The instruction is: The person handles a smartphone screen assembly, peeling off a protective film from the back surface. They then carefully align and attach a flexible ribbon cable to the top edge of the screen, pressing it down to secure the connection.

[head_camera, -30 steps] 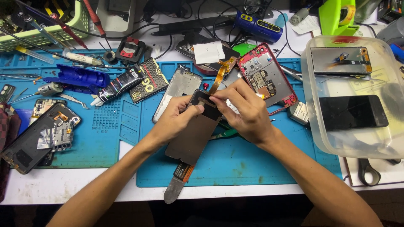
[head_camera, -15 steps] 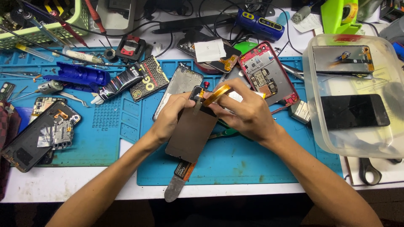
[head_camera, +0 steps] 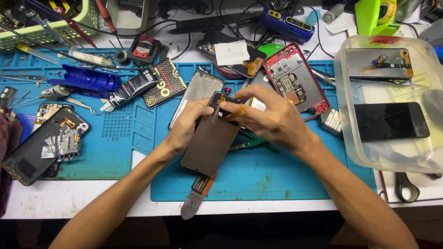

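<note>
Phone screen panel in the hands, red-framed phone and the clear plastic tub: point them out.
phone screen panel point(head_camera: 210, 145), head view, bare brown back.
red-framed phone point(head_camera: 295, 76), head view, exposed board.
clear plastic tub point(head_camera: 341, 60), head view, left rim.

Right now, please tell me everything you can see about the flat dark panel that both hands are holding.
The dark panel is a thin, flat rectangle, like a phone screen seen from its matte grey-brown back. It lies tilted over the blue mat, its long side running from lower left to upper right. At its top end sits a small black part with an orange flex strip. The left hand holds its upper left edge; the right hand pinches the flex end. Its lower end overlaps a grey pry tool.
</note>
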